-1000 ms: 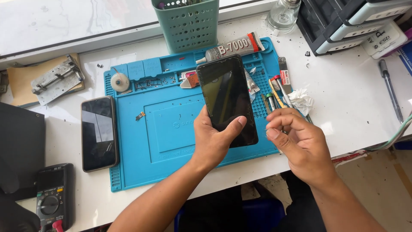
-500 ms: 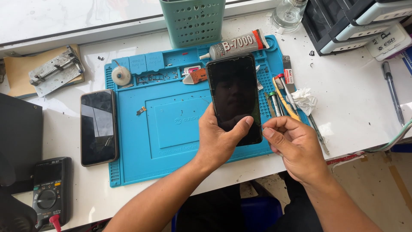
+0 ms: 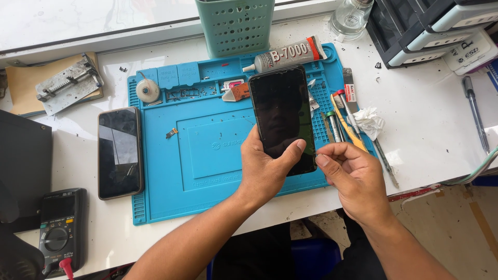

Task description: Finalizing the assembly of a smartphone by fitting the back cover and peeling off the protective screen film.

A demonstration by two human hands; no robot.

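My left hand (image 3: 264, 168) grips a black smartphone (image 3: 282, 111) by its lower end, thumb across the dark screen, holding it above the blue work mat (image 3: 199, 155). My right hand (image 3: 355, 179) hovers just right of the phone's bottom corner, with thumb and forefinger pinched together; whether anything is between them I cannot tell. A second dark phone (image 3: 120, 152) lies flat at the mat's left edge.
A grey glue tube (image 3: 288, 53) lies at the mat's top edge, below a green perforated basket (image 3: 236, 23). Tweezers and small tools (image 3: 342, 122) and crumpled tissue (image 3: 369, 123) sit to the right. A multimeter (image 3: 57, 236) is at lower left, a metal jig (image 3: 67, 83) at upper left, drawers (image 3: 430, 26) at upper right.
My left hand has kept the phone and shifted it slightly up and right over the mat. My right hand has closed its fingers into a pinch by the phone's lower right corner.
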